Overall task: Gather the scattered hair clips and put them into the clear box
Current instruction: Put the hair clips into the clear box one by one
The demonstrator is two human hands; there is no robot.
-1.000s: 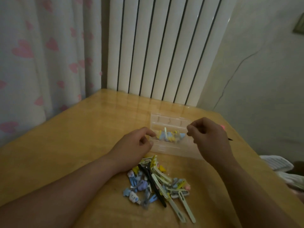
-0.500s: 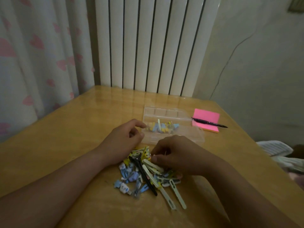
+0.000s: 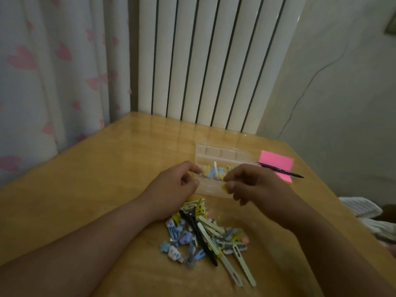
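**Risk note: yellow clip held at the box's near edge**

Right hand point(image 3: 255, 185), centre of frame: thumb and forefinger pinched narrow on a small yellow clip point(image 3: 224, 188), at the near wall of the clear box point(image 3: 211, 190). The clip looks level with that wall, not past it; whether it touches the wall I cannot tell.

Left hand point(image 3: 175, 187), just left of the box: fingers curled, tips at the box's left end. Whether it grips the wall or only rests there is unclear.

Box holds a small cluster of clips mid-compartment. The main pile of clips point(image 3: 205, 234) lies on the bench point(image 3: 96, 189), lower centre, below both hands.

Judged risks:
- Early release drops the clip on the bench, short of the box.
- Light box; a knock from either hand could slide or tip it.
- The pile is tangled; the next pick may drag neighbours along.
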